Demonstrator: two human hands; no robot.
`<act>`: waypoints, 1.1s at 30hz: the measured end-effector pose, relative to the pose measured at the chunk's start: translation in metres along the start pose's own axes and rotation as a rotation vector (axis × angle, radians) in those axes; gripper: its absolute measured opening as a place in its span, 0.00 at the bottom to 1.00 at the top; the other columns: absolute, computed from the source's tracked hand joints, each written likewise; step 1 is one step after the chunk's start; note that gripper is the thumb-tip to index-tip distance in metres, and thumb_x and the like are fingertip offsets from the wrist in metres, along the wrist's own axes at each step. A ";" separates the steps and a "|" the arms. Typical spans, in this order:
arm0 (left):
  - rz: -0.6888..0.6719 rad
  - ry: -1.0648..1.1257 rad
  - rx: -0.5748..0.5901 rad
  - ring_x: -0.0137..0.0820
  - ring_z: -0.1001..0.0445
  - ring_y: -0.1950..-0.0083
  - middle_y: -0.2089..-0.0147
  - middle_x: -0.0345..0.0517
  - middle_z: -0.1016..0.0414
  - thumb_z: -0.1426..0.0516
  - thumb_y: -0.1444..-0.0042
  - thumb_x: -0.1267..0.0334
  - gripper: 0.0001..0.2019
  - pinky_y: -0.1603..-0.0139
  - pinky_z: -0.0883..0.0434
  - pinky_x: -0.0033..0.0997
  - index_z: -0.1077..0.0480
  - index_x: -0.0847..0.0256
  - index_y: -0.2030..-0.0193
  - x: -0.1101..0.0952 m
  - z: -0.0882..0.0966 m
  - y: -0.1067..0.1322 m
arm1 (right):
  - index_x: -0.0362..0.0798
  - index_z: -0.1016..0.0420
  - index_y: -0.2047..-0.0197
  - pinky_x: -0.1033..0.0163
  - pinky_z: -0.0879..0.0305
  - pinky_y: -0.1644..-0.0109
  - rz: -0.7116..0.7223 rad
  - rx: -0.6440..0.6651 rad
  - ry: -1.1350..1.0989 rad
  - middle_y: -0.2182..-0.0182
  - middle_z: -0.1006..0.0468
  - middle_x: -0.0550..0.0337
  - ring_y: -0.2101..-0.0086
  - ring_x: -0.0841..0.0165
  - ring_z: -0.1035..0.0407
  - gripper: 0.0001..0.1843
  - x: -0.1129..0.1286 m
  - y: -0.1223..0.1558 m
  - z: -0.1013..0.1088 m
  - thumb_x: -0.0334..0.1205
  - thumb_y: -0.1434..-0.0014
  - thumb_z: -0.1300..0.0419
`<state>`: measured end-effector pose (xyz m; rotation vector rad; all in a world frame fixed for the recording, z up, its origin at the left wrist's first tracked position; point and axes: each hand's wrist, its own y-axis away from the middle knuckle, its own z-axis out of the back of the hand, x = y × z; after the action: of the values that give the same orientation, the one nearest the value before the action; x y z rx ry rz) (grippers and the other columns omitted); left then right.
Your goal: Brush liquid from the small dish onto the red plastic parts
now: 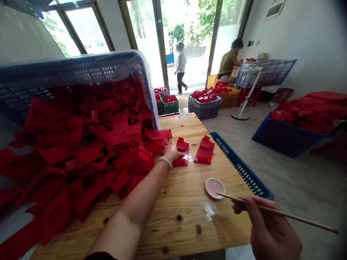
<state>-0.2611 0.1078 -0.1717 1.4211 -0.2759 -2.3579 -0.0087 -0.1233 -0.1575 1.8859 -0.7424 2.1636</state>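
My right hand [271,227] pinches a thin wooden-handled paintbrush [292,216]. Its tip is at the near rim of a small white dish [208,183] that holds a pale pink liquid. Farther out, my left hand [173,153], with a white band on the wrist, has its fingers closed at the left side of a red plastic part [183,146] lying on the table. Some of those fingers are hidden. A second, similar red part [205,151] lies just to the right, with raised tabs on it.
A tipped blue crate [135,59] spills a big heap of red parts [89,144] over the left of the wooden table [173,231]. Beside its right edge is a blue basket [238,164]. Filled crates [204,108] stand on the floor. Two people [227,63] are farther off.
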 end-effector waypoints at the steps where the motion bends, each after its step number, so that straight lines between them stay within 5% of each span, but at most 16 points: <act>1: 0.015 0.053 0.030 0.44 0.20 0.39 0.37 0.54 0.21 0.33 0.30 0.56 0.18 0.37 0.21 0.54 0.24 0.62 0.39 0.002 0.000 0.002 | 0.49 0.17 0.54 0.63 0.19 0.56 -0.001 0.006 -0.011 0.68 0.13 0.59 0.67 0.65 0.17 0.14 -0.001 0.001 -0.002 0.51 0.30 0.28; 6: 0.065 0.407 0.155 0.32 0.21 0.59 0.54 0.44 0.19 0.37 0.28 0.65 0.07 0.55 0.20 0.35 0.24 0.63 0.47 0.018 0.006 0.044 | 0.48 0.16 0.53 0.62 0.18 0.58 -0.002 0.016 -0.069 0.66 0.12 0.57 0.67 0.64 0.17 0.13 0.002 0.004 -0.007 0.49 0.31 0.27; 11: 0.163 0.751 0.285 0.34 0.18 0.62 0.55 0.50 0.16 0.43 0.40 0.75 0.21 0.56 0.21 0.32 0.28 0.64 0.40 0.044 0.026 0.127 | 0.50 0.14 0.51 0.65 0.19 0.55 0.021 0.067 -0.107 0.64 0.11 0.58 0.66 0.67 0.16 0.10 0.011 0.008 -0.014 0.46 0.29 0.28; 14: 0.294 0.887 0.434 0.41 0.15 0.60 0.51 0.61 0.14 0.43 0.42 0.68 0.24 0.57 0.18 0.38 0.26 0.69 0.38 0.056 0.037 0.172 | 0.51 0.13 0.50 0.67 0.18 0.55 0.021 0.137 -0.114 0.62 0.10 0.59 0.64 0.68 0.15 0.08 0.020 0.012 -0.022 0.44 0.28 0.30; 17: 0.388 1.028 0.512 0.42 0.15 0.60 0.46 0.67 0.14 0.48 0.30 0.55 0.24 0.62 0.18 0.38 0.23 0.72 0.40 0.059 0.040 0.203 | 0.53 0.13 0.49 0.68 0.18 0.58 0.059 0.228 -0.145 0.61 0.11 0.61 0.65 0.70 0.16 0.06 0.028 0.018 -0.031 0.41 0.26 0.32; 22: 0.426 1.119 0.397 0.37 0.18 0.63 0.56 0.64 0.13 0.62 0.20 0.46 0.39 0.63 0.20 0.31 0.17 0.72 0.54 0.056 0.035 0.232 | 0.55 0.15 0.48 0.70 0.18 0.59 0.146 0.327 -0.108 0.62 0.13 0.65 0.66 0.72 0.16 0.08 0.042 0.026 -0.045 0.35 0.25 0.34; 29: 0.432 1.000 0.412 0.39 0.18 0.61 0.58 0.57 0.15 0.43 0.32 0.28 0.38 0.60 0.20 0.35 0.17 0.68 0.55 0.055 0.032 0.258 | 0.55 0.18 0.48 0.72 0.21 0.54 0.310 0.437 0.025 0.61 0.14 0.68 0.65 0.75 0.18 0.08 0.056 0.027 -0.058 0.33 0.25 0.34; 33: 0.364 0.906 0.400 0.43 0.17 0.60 0.61 0.56 0.15 0.44 0.39 0.20 0.44 0.53 0.21 0.38 0.19 0.68 0.53 0.056 0.028 0.263 | 0.54 0.19 0.46 0.72 0.22 0.54 0.384 0.503 0.045 0.59 0.14 0.67 0.64 0.76 0.18 0.10 0.059 0.028 -0.062 0.31 0.25 0.35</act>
<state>-0.2538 -0.1560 -0.1108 2.2207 -0.6843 -1.2351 -0.0864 -0.1285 -0.1119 2.0354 -0.6348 2.8426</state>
